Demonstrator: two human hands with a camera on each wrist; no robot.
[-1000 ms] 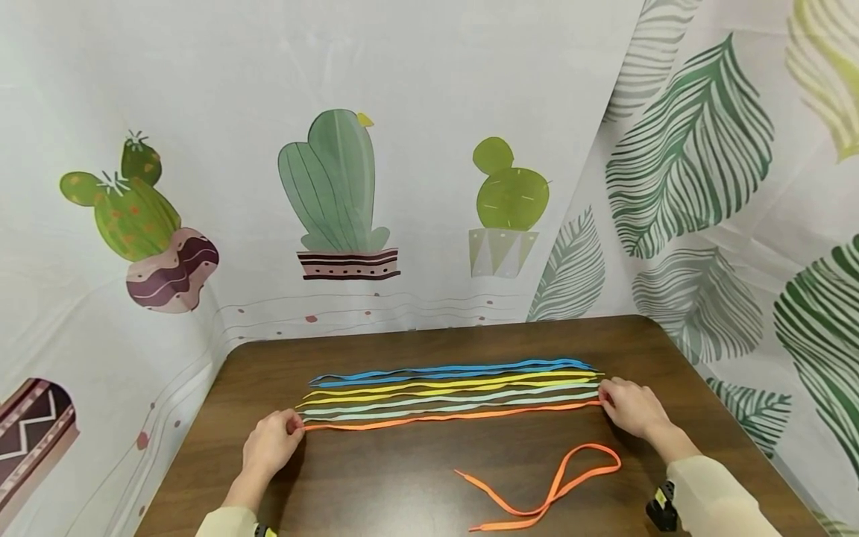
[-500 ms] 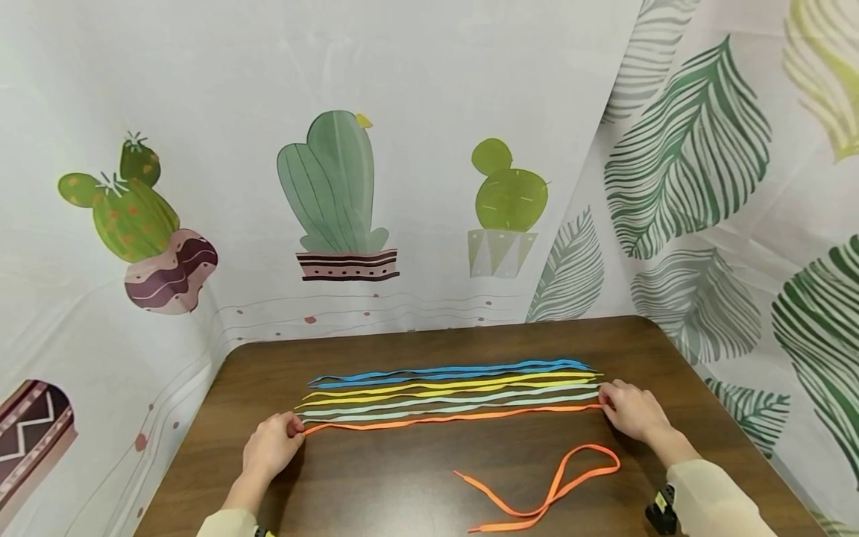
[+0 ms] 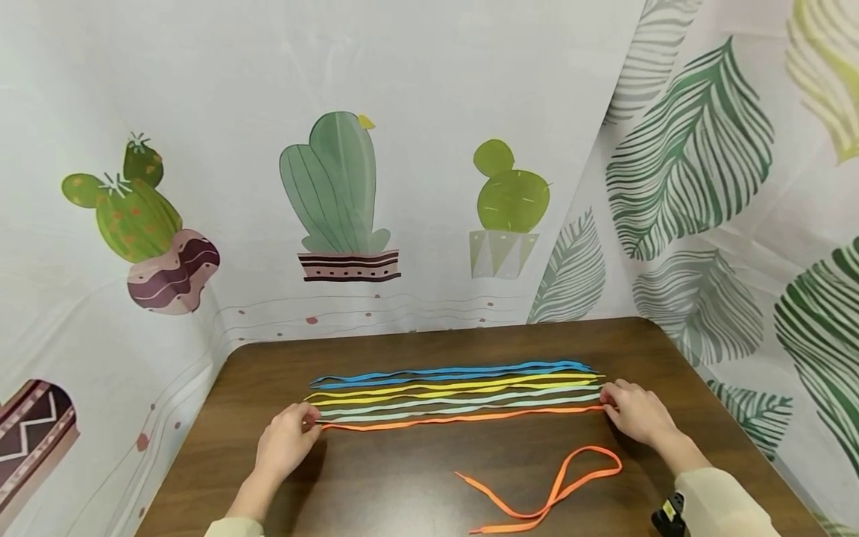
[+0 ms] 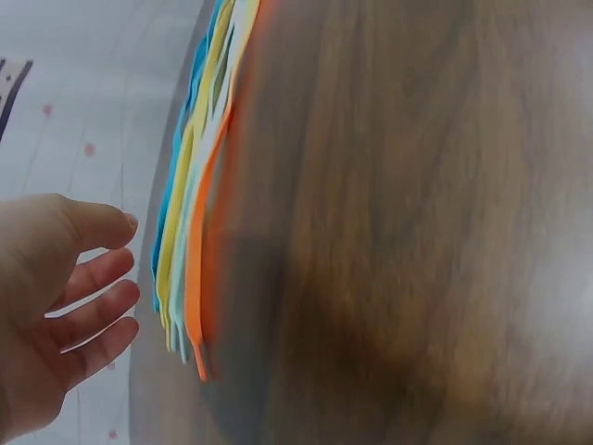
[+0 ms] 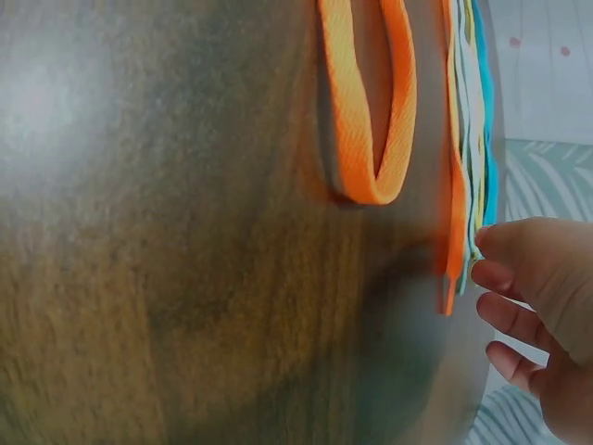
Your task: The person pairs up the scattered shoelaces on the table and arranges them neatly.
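Observation:
Flat shoelaces lie in a row across the table: blue (image 3: pixel 443 371), yellow (image 3: pixel 443 386), pale mint (image 3: pixel 443 408) and, nearest me, an orange shoelace (image 3: pixel 443 420). My left hand (image 3: pixel 287 440) is at their left ends and covers some tips in the head view. In the left wrist view its fingers (image 4: pixel 97 324) are spread apart beside the laces, holding none. At the right ends is my right hand (image 3: pixel 637 412); its thumb and fingers (image 5: pixel 510 315) are loosely bent beside the lace tips. The orange tip (image 5: pixel 449 297) lies free of them.
A second orange shoelace (image 3: pixel 553 496) lies looped on the brown wooden table (image 3: pixel 376 477), nearer me and right of the middle. Behind the table hangs a white cloth (image 3: pixel 429 149) printed with cacti and leaves.
My left hand has shifted right and slightly away from me, over the left lace ends. The right hand has stayed nearly in place. The near loose orange shoelace has not moved.

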